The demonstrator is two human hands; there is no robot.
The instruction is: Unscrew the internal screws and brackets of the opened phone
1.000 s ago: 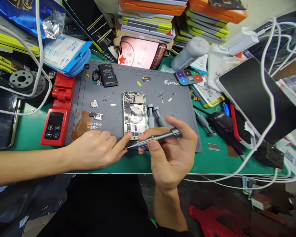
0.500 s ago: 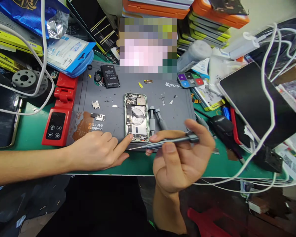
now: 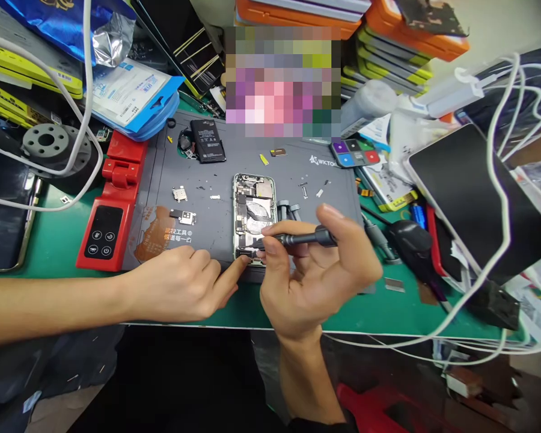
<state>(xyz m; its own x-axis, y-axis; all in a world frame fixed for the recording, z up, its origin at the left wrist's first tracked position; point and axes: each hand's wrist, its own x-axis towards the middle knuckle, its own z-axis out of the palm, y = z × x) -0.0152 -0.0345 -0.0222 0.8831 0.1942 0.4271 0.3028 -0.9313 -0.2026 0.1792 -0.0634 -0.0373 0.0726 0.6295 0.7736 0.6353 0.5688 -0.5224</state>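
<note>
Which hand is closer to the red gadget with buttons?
Left. The left hand is right of the red gadget, reaching to the open phone; the right hand is farther right, holding a screwdriver over that phone.

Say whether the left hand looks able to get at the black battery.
Probably yes: the left hand appears to touch the opened phone, but only small parts lie on the mat between that hand and the black battery.

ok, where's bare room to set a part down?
Bare patches: green tabletop between the dark phone at far left and the red device; gray mat below the color-block card, right of the loose parts. Crowded around the opened phone: left hand at its lower end, right hand holding a screwdriver over it.
</note>
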